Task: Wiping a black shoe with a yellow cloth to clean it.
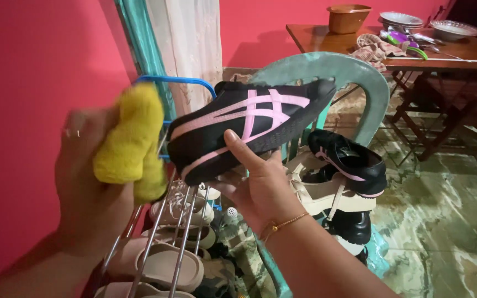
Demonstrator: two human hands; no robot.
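My right hand [263,185] grips a black sneaker with pink stripes [244,124] from below, thumb on its side, holding it sideways in the air. My left hand [92,187], blurred and close to the camera, is closed on a yellow fluffy cloth [131,140] just left of the sneaker's toe. The matching black and pink sneaker [351,160] lies on the seat of a teal plastic chair [354,74] behind, on top of cream sandals [318,193] and black shoes [351,226].
A metal shoe rack [164,232] with beige slides and white sneakers stands below my hands against the pink wall. A wooden table [459,52] with a brown tub, plates and cloths is at back right. The floor is green marbled tile.
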